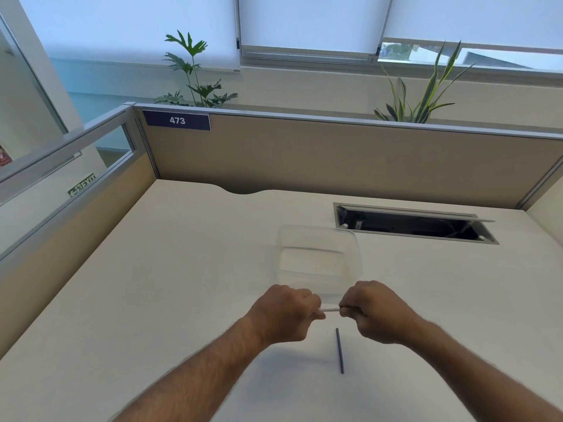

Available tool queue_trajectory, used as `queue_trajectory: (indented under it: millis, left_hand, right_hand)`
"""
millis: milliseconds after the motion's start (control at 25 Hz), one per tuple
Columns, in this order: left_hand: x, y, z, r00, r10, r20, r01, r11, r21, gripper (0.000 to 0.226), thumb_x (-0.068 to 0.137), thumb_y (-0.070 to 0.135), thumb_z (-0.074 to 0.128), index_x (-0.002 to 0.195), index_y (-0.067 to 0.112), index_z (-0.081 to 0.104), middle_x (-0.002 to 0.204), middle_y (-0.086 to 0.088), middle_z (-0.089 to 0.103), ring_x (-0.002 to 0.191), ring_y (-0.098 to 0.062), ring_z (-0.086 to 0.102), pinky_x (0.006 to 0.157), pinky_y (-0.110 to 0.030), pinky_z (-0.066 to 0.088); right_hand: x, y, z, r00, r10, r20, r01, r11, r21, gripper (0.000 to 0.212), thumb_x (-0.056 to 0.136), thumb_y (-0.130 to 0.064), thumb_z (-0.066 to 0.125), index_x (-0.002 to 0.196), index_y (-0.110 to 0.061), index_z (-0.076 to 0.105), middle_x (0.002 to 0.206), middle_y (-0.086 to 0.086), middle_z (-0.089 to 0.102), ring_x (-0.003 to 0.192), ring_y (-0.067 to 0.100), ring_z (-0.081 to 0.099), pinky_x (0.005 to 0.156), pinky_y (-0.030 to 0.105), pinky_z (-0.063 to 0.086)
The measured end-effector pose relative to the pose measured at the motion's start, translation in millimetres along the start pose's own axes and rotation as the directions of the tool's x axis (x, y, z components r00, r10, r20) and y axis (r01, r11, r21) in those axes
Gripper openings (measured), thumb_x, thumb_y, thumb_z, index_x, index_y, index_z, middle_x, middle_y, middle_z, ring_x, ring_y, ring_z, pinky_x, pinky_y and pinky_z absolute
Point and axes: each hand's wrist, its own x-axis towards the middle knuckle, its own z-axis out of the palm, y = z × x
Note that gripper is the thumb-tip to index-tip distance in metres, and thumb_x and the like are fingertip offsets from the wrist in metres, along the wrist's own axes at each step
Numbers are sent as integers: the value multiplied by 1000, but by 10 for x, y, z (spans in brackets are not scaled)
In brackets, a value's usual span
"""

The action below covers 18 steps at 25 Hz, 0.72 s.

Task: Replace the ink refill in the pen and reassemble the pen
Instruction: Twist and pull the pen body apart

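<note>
Both the left hand (286, 312) and right hand (373, 310) grip the slim white plastic pen (330, 308) by its ends, likely twisting it apart or together; the thin dark ink refill (339, 350) on the tabletop (182, 284) probably needs handling next.

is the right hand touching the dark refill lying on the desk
Apart. The head view shows the right hand gripping the white pen above the desk, with bare desk between it and the dark refill.
</note>
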Motion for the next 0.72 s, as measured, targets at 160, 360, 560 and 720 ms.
queue_trajectory:
  millis: [160,360,560,720]
  left_hand:
    - [34,-16,12,986,-115,124,115,993,12,23,97,28,49,85,13,61,76,-5,69,61,-28,58,52,-30,40]
    - [88,-3,-63,923,-253,290,334,901,-279,25,98,27,48,91,18,70,71,5,65,64,-15,56,60,-29,45]
    - [92,-22,-139,921,-257,293,357,858,-368,20,88,42,65,90,23,67,60,10,57,53,-7,50,52,-24,41]
    - [56,-12,-94,982,-72,172,81,996,-43,14,91,31,60,90,18,65,76,-2,67,62,-25,57,54,-27,37]
  right_hand:
    - [-44,-21,15,968,-186,-166,162,975,-150,9,82,-16,67,78,-19,75,81,-10,74,74,17,59,58,30,51]
    - [-93,43,71,879,-379,-289,279,901,-333,6,83,-18,70,78,-19,72,81,-9,72,68,19,59,57,32,49]
    - [-109,-9,37,894,-330,-302,248,928,-278,2,82,-19,73,82,-18,74,86,-7,73,71,19,62,56,34,52]
    - [-4,-51,-63,999,-13,39,12,999,41,15,90,-36,65,93,-24,73,92,-9,72,81,10,62,71,29,54]
